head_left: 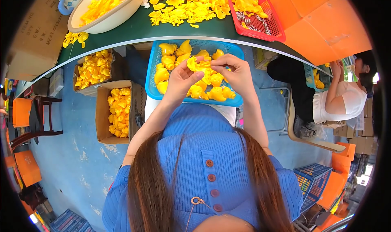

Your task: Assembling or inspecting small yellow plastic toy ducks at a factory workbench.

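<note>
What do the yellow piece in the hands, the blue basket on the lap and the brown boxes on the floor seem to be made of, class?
Small yellow moulded piece, held by both hands: likely plastic, smooth with a slight gloss.
Blue latticed rectangular basket: probably rigid plastic, with an even moulded grid and uniform colour.
Brown open-topped boxes: cardboard, matt, with folded flaps.

Yellow plastic piece (pixel 194 63) held between left hand (pixel 182 80) and right hand (pixel 235 74). Blue mesh basket (pixel 154 69), contents yellow-orange. Red mesh basket (pixel 272 25), yellow pieces plus black-and-white striped items. Table (pixel 138 28) dark green. Basin (pixel 106 21) cream. Cardboard boxes (pixel 102 114) brown, yellow fill. Sweater (pixel 211 150) blue ribbed, reddish-brown buttons. Floor (pixel 81 150) blue, white scuffs.
</note>
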A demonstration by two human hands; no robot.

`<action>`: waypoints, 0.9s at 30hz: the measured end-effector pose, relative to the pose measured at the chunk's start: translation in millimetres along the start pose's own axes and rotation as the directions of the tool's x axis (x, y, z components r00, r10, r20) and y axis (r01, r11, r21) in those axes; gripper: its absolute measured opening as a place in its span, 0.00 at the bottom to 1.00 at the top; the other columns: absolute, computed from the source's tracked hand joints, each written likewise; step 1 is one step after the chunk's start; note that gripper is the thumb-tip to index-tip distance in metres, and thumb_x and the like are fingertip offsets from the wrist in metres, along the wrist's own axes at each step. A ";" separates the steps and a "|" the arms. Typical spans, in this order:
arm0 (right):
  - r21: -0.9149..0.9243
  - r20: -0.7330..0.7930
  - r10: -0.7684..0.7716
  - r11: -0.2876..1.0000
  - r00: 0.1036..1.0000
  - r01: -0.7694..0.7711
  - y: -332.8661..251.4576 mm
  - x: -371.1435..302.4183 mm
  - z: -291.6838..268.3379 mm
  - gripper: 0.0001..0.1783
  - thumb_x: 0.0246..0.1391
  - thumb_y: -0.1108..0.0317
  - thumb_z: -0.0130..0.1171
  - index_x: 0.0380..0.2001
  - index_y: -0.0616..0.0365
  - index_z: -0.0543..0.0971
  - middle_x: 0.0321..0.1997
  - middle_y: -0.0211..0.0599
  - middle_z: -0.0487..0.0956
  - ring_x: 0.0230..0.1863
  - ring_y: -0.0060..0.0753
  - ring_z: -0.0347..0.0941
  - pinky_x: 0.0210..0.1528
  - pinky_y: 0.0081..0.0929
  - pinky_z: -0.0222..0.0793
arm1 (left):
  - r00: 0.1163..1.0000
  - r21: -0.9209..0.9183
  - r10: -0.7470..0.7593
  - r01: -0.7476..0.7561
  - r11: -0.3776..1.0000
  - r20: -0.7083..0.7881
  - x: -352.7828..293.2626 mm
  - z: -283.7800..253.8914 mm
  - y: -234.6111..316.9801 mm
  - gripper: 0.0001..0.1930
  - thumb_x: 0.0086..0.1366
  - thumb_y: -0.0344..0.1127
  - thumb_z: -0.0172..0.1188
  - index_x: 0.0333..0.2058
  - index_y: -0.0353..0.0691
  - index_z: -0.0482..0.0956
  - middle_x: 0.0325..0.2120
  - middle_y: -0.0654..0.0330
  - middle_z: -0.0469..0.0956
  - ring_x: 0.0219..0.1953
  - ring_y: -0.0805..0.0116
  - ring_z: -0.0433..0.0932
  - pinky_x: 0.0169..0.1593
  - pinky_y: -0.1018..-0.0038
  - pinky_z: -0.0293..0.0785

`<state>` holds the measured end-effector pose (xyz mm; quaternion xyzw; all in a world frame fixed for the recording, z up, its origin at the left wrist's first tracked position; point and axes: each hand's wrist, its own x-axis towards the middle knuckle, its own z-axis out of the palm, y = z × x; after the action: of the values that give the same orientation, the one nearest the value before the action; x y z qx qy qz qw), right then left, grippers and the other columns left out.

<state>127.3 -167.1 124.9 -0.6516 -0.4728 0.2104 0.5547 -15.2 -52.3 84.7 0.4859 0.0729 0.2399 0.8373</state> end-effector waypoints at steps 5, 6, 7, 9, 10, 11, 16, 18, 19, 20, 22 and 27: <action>0.147 -0.005 0.007 0.989 1.000 -0.006 0.5 -0.2 3.7 0.07 0.44 0.82 0.59 0.30 0.66 0.80 0.31 0.35 0.78 0.35 0.23 0.73 0.38 0.18 0.68 | 0.991 -0.344 -0.117 0.134 0.929 0.069 -1.4 -0.7 6.2 0.23 0.62 0.34 0.57 0.54 0.33 0.64 0.47 0.56 0.73 0.49 0.69 0.72 0.54 0.73 0.67; 0.118 -0.032 -0.054 0.991 0.998 0.058 0.6 -0.9 5.7 0.07 0.44 0.82 0.59 0.30 0.65 0.80 0.31 0.35 0.78 0.35 0.23 0.73 0.37 0.18 0.68 | 0.988 -0.396 -0.125 0.150 0.906 0.088 -0.8 -2.0 5.9 0.23 0.62 0.36 0.56 0.54 0.34 0.65 0.46 0.57 0.73 0.49 0.69 0.73 0.53 0.74 0.69; 0.118 -0.034 -0.055 0.991 0.998 0.059 -1.1 -1.1 6.3 0.07 0.44 0.82 0.59 0.30 0.65 0.80 0.31 0.35 0.78 0.35 0.23 0.73 0.37 0.18 0.68 | 0.988 -0.395 -0.125 0.151 0.906 0.090 -0.6 -4.6 5.0 0.23 0.62 0.36 0.56 0.54 0.34 0.65 0.46 0.57 0.73 0.49 0.69 0.73 0.53 0.74 0.69; -0.154 -0.010 -0.213 0.966 0.977 0.209 -5.3 -1.4 6.3 0.07 0.44 0.83 0.60 0.30 0.65 0.80 0.31 0.35 0.77 0.35 0.24 0.73 0.36 0.19 0.69 | 0.988 -0.320 -0.139 0.151 0.935 0.059 -0.4 -8.5 3.3 0.23 0.63 0.37 0.56 0.53 0.33 0.65 0.45 0.58 0.73 0.48 0.70 0.73 0.51 0.75 0.70; -0.155 -0.011 -0.213 0.966 0.977 0.209 -2.3 -1.2 5.3 0.07 0.44 0.83 0.60 0.30 0.65 0.80 0.31 0.35 0.77 0.35 0.24 0.73 0.36 0.19 0.69 | 0.988 -0.320 -0.139 0.151 0.935 0.061 -1.0 -7.8 3.5 0.23 0.63 0.37 0.56 0.53 0.33 0.65 0.45 0.58 0.73 0.48 0.70 0.73 0.51 0.75 0.70; -0.096 0.007 -0.186 0.978 0.983 0.186 4.1 -0.4 3.8 0.07 0.43 0.83 0.60 0.30 0.65 0.80 0.31 0.35 0.77 0.35 0.24 0.73 0.36 0.19 0.69 | 0.989 -0.273 -0.141 0.148 0.951 0.044 -2.1 -6.1 4.8 0.22 0.63 0.38 0.55 0.53 0.33 0.65 0.45 0.58 0.73 0.47 0.71 0.74 0.51 0.75 0.71; 0.097 -0.021 -0.131 0.986 0.991 0.133 19.3 0.8 8.0 0.08 0.43 0.83 0.60 0.30 0.65 0.80 0.32 0.36 0.77 0.34 0.25 0.73 0.36 0.18 0.69 | 0.978 -0.385 -0.208 0.202 0.901 0.025 -1.2 -3.3 6.0 0.22 0.63 0.39 0.55 0.52 0.34 0.66 0.44 0.59 0.74 0.46 0.73 0.74 0.51 0.76 0.71; 0.063 -0.098 -0.155 0.985 0.983 0.161 21.0 1.9 13.1 0.07 0.43 0.78 0.62 0.30 0.62 0.81 0.29 0.36 0.78 0.31 0.26 0.74 0.34 0.19 0.69 | 0.975 -0.434 -0.221 0.199 0.879 0.000 -1.0 -5.2 5.2 0.21 0.63 0.39 0.55 0.52 0.35 0.67 0.44 0.60 0.74 0.46 0.74 0.74 0.51 0.77 0.71; 0.063 -0.096 -0.156 0.985 0.983 0.162 19.2 3.0 12.5 0.07 0.43 0.78 0.62 0.30 0.62 0.81 0.29 0.36 0.78 0.31 0.26 0.74 0.34 0.19 0.69 | 0.975 -0.434 -0.220 0.198 0.879 -0.001 -0.6 -5.7 4.2 0.21 0.63 0.39 0.55 0.52 0.35 0.67 0.44 0.60 0.74 0.46 0.74 0.74 0.51 0.77 0.71; -0.033 -0.073 -0.173 0.985 0.982 0.171 15.5 4.6 10.6 0.07 0.43 0.77 0.63 0.30 0.62 0.81 0.30 0.36 0.78 0.31 0.26 0.74 0.34 0.19 0.69 | 0.976 -0.406 -0.217 0.185 0.895 -0.035 0.2 -5.8 2.9 0.21 0.63 0.39 0.55 0.52 0.36 0.67 0.44 0.60 0.74 0.45 0.74 0.74 0.51 0.78 0.71; -0.128 -0.045 -0.187 0.975 0.981 0.180 12.2 7.6 5.3 0.07 0.44 0.76 0.63 0.31 0.61 0.81 0.31 0.36 0.78 0.31 0.25 0.74 0.34 0.19 0.68 | 0.975 -0.378 -0.212 0.171 0.910 -0.070 0.8 -5.8 2.6 0.20 0.63 0.39 0.55 0.51 0.36 0.67 0.44 0.60 0.74 0.45 0.75 0.74 0.51 0.78 0.70; -0.155 -0.153 -0.168 0.977 0.974 0.144 20.2 36.5 -33.5 0.07 0.51 0.72 0.58 0.33 0.62 0.80 0.36 0.33 0.77 0.38 0.22 0.71 0.41 0.18 0.66 | 0.978 -0.308 -0.183 0.144 0.940 -0.101 3.5 -11.6 2.5 0.24 0.65 0.42 0.52 0.54 0.33 0.64 0.45 0.56 0.73 0.47 0.71 0.74 0.52 0.76 0.70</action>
<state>178.7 -152.4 125.3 -0.6656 -0.4889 0.0770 0.5585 -17.1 -40.5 81.3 0.3295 0.1295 0.2085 0.9117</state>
